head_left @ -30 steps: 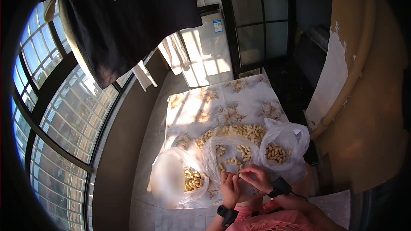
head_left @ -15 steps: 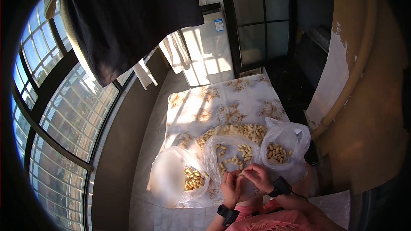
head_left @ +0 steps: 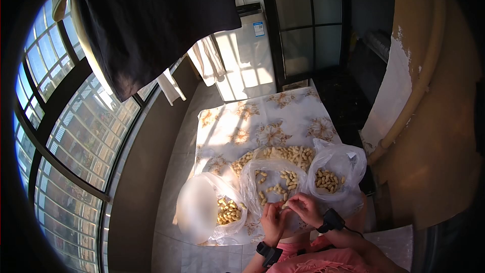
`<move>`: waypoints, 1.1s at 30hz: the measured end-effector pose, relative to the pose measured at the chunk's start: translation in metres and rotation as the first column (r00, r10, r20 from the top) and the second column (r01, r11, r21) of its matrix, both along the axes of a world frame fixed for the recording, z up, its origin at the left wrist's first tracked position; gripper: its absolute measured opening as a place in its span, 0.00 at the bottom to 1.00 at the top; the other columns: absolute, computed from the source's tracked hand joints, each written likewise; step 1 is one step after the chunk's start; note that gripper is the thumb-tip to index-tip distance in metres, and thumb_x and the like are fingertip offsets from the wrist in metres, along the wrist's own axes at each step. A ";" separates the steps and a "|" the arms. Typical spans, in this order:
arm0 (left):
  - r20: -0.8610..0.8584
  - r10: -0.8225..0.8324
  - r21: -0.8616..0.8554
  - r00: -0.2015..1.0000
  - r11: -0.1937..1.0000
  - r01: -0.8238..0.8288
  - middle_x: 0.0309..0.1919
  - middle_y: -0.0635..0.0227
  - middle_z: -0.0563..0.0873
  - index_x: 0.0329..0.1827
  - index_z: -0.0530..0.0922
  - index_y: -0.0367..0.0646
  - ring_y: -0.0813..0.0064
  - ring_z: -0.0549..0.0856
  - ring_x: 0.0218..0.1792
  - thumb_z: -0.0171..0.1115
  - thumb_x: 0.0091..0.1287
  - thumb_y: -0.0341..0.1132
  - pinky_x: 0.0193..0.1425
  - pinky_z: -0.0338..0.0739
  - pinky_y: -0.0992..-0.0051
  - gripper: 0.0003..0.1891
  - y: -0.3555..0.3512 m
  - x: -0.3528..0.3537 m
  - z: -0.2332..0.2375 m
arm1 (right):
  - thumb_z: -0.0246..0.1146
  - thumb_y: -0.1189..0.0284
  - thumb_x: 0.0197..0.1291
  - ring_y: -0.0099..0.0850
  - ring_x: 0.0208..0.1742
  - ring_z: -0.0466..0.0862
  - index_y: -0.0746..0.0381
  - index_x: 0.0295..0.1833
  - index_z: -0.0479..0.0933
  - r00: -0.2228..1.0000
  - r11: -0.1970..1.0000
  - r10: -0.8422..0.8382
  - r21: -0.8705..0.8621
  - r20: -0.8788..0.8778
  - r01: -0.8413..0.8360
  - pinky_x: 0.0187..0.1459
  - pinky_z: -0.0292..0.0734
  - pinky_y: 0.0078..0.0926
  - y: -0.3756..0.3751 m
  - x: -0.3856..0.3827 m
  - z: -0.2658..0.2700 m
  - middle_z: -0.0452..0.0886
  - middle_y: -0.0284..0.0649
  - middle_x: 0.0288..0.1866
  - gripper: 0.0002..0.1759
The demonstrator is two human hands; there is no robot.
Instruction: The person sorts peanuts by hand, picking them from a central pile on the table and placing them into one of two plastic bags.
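Head view: left hand [head_left: 273,219] and right hand [head_left: 306,210] pinch one peanut [head_left: 285,206] (mostly hidden) — best held lightly, low over tabletop [head_left: 294,115].

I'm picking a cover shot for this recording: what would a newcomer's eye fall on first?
Probably the big dark cloth hanging at upper left, beside the bright window. Next, the peanuts in plastic bags on the near part of the flowered tablecloth, where the left hand and right hand are close together.
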State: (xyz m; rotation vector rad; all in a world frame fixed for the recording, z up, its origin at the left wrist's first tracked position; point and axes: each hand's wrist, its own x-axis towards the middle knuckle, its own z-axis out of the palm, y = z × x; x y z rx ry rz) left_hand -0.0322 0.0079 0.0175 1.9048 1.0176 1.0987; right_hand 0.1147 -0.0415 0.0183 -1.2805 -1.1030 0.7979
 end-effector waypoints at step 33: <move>-0.036 0.011 0.027 0.999 1.000 -0.010 0.35 0.62 0.82 0.44 0.82 0.38 0.68 0.82 0.28 0.73 0.64 0.32 0.33 0.76 0.71 0.11 -0.001 0.001 0.004 | 0.66 0.72 0.68 0.22 0.44 0.83 0.66 0.45 0.81 0.999 1.000 -0.006 0.015 0.037 0.006 0.44 0.78 0.23 0.002 -0.001 0.002 0.84 0.36 0.40 0.08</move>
